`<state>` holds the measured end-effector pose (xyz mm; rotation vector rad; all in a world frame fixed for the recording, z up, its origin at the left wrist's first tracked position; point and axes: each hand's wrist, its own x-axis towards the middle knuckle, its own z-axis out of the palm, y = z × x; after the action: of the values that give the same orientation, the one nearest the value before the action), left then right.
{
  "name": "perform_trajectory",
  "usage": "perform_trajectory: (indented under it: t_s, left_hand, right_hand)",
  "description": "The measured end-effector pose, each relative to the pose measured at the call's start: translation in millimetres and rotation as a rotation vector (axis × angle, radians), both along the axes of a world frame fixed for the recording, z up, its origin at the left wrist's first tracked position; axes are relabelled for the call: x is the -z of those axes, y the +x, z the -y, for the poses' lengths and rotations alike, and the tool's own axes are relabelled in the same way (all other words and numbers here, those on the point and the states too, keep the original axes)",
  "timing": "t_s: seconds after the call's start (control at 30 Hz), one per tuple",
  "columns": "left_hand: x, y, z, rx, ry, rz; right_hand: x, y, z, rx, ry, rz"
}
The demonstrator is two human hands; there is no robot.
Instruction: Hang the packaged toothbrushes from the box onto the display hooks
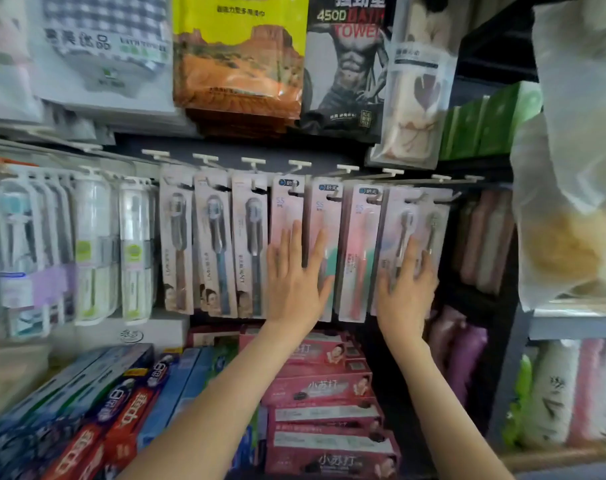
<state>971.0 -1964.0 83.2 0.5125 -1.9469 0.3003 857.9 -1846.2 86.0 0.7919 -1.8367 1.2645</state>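
Note:
A row of packaged toothbrushes hangs from white display hooks (pixel 298 164) across the middle of the rack. My left hand (pixel 296 275) lies flat, fingers straight, against two pink packs (pixel 324 209) near the centre. My right hand (pixel 407 284) presses with spread fingers on the rightmost pink double pack (pixel 415 216). Three grey packs (pixel 213 244) hang just left of my left hand. White and clear toothbrush packs (pixel 86 247) fill the hooks at the far left. No box is in view.
Towel packs (pixel 239 53) hang on the rack above. Toothpaste boxes, red and blue (pixel 121 403) and pink (pixel 325 389), lie on the shelf below. Rolled towels (pixel 464 355) and a plastic bag (pixel 578 168) crowd the right side.

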Motion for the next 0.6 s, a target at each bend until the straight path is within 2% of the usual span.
perform_trajectory:
  t_s: [0.13,0.2,0.4,0.6]
  left_hand:
    - [-2.5,-30.2,0.3,-0.122,-0.039,0.084]
    - [-4.1,-41.2,0.4,-0.156,-0.075,0.088]
    - [-12.1,-69.3,-6.8,-0.132,-0.189,0.026]
    - [-14.4,-84.0,1.6,-0.128,-0.259,-0.017]
  right_hand:
    - [-2.5,-24.3,-5.7,0.010,0.035,-0.071]
    - [-5.7,-37.5,-3.8,0.040,0.091,-0.047]
    - [-13.5,-61.3,2.8,-0.017,0.206,-0.011]
    - [-13.5,-73.6,10.7,-0.073,0.215,0.019]
